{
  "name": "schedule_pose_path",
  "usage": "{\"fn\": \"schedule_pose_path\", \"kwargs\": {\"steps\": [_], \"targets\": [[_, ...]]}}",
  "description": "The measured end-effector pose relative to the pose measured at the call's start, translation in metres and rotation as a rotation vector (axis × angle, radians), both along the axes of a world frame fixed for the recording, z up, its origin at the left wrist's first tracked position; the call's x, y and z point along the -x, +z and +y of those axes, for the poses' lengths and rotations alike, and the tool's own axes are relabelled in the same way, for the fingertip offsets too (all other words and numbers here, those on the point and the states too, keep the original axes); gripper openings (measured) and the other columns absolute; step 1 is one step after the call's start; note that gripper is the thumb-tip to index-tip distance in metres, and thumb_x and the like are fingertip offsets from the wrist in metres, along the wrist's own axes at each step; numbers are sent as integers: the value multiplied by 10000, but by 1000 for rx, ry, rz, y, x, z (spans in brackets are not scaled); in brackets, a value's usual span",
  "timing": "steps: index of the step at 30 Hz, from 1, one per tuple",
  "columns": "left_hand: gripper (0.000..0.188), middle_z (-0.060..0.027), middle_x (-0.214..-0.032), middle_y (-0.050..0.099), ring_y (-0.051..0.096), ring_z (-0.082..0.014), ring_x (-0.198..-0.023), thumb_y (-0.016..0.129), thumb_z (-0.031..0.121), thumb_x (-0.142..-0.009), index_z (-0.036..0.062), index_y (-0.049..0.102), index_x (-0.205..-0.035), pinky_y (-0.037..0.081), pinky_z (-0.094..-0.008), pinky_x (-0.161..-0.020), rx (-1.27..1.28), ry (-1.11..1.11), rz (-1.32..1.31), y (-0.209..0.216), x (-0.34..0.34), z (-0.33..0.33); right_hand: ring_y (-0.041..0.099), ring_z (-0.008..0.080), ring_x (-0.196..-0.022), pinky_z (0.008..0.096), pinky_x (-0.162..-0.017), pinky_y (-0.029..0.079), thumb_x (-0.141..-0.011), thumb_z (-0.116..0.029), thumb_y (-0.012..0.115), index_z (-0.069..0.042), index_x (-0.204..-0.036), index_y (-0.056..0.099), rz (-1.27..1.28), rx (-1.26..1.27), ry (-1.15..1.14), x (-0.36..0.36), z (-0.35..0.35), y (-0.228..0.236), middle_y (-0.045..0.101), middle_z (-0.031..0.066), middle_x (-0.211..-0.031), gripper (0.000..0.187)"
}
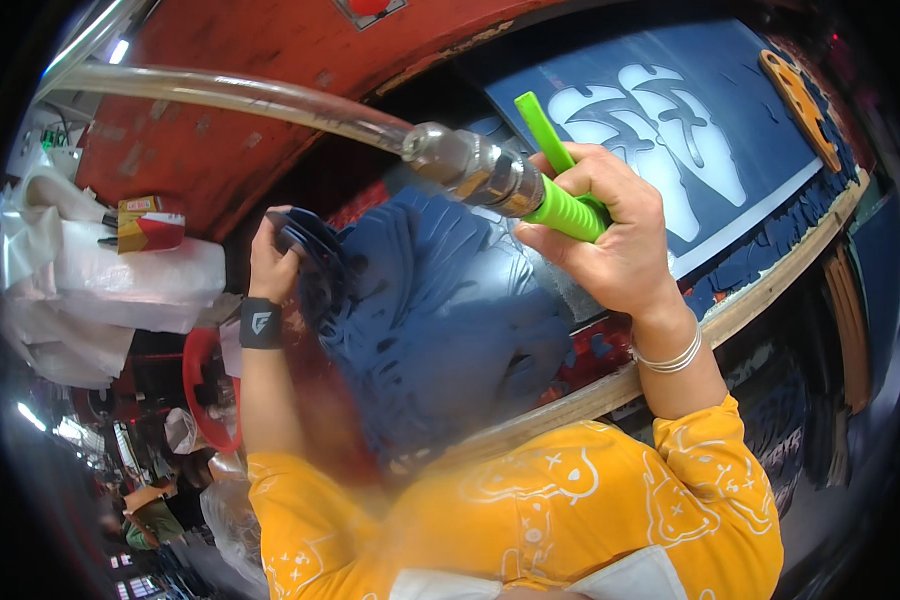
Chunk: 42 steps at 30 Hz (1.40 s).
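My left hand (272, 258), a dark band at its wrist, is closed on the edge of a stack of thin dark blue cut-out sheets (425, 285). The sheets fan out to the right with curved holes in them; their lower part is blurred. My right hand (615, 225) is wrapped round the green ribbed handle of an air gun (565, 208), above the stack's right side. A green lever sticks up from the handle. A metal coupling (475, 165) joins the gun to a clear hose (250, 95). The hand hides part of the handle.
Beyond my right hand lies a dark blue panel (740, 120) with pale sole-like shapes. An orange piece with holes (800, 108) lies at its right edge. A wooden rail (790, 265) runs along the near side. At left, plastic-wrapped bundles (135, 275) carry a red-and-yellow box (152, 226).
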<state>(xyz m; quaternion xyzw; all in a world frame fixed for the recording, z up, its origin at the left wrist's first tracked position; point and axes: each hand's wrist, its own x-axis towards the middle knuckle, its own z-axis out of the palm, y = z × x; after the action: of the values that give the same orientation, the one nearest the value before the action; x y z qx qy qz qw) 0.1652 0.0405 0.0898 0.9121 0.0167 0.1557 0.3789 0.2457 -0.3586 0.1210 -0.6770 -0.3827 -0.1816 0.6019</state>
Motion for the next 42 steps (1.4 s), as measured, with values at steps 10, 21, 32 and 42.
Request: {"fn": "schedule_pose_path", "kwargs": {"steps": [10, 21, 32, 42], "targets": [[414, -76, -823, 622, 593, -168, -788, 449, -81, -681, 8, 596, -1058, 487, -292, -795, 32, 293, -66, -17, -1, 6, 662, 253, -874, 317, -739, 521, -662, -112, 825, -19, -794, 620, 11, 25, 14, 4, 0, 4, 666, 174, -989, 261], [358, 1, -861, 640, 528, -56, -703, 610, 92, -862, 36, 633, -1215, 448, -225, -661, 102, 96, 539, 105, 21, -21, 632, 218, -895, 318, -793, 487, -650, -113, 841, -16, -815, 614, 28, 28, 44, 3, 3, -2, 658, 173, -1024, 297], [557, -202, -1137, 556, 522, -396, -1095, 516, -61, -667, 6, 513, -1220, 416, -412, -973, -616, -80, 325, -13, -8, -78, 663, 296, -865, 332, -752, 520, -653, -134, 837, -30, -801, 622, 9, -8, 29, 1, 2, -3, 669, 173, -940, 281], [296, -77, -1010, 602, 599, -196, -928, 573, 63, -910, 23, 517, -1198, 472, -315, -879, 153, 282, -327, 1, 107, 27, 672, 266, -857, 315, -725, 522, -627, -106, 845, -20, -787, 607, 14, 26, 25, 3, 3, 0, 677, 183, -972, 299]]}}
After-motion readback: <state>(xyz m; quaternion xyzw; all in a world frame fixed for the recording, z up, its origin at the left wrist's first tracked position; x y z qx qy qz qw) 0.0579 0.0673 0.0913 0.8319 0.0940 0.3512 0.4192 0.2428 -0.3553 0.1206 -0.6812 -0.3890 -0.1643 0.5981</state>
